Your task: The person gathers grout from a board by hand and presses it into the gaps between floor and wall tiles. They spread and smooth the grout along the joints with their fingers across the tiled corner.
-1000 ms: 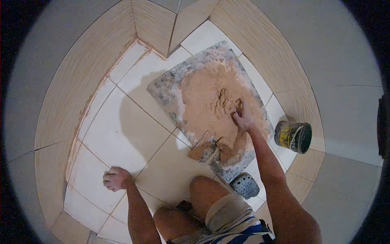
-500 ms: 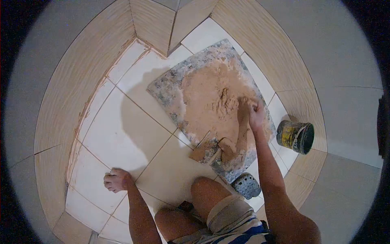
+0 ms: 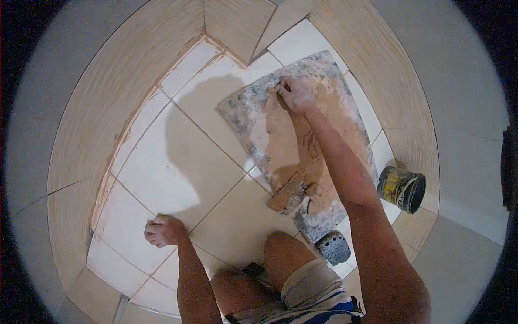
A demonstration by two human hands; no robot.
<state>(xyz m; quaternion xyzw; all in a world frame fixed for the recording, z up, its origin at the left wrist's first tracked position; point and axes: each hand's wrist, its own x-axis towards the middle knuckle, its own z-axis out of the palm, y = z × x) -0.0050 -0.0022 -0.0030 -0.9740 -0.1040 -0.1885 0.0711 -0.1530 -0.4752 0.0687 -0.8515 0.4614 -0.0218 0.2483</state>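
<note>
Brownish-pink paste (image 3: pixel 283 143) lies spread over a speckled grey board (image 3: pixel 237 110). My right hand (image 3: pixel 299 97) is over the far part of the board, at the paste's edge. Its fingers are closed, and what they may hold is too small and dark to name. Out to the left, my left hand (image 3: pixel 164 230) rests on the white floor tiles (image 3: pixel 140 183) with its fingers curled in; anything inside them is hidden. A paste-covered flat tool, perhaps a trowel (image 3: pixel 288 194), lies on the board's near left edge, apart from both hands.
A dark bucket with a yellow label (image 3: pixel 393 186) lies tipped right of the board. A grey pitted block (image 3: pixel 333 247) sits by the board's near corner. Wood-patterned wall tiles (image 3: pixel 145 65) surround the floor, with paste smears along the left joint.
My right hand has swept from the board's right side to its far left part, across the paste. My left hand stays on the floor tiles. The view has shifted slightly.
</note>
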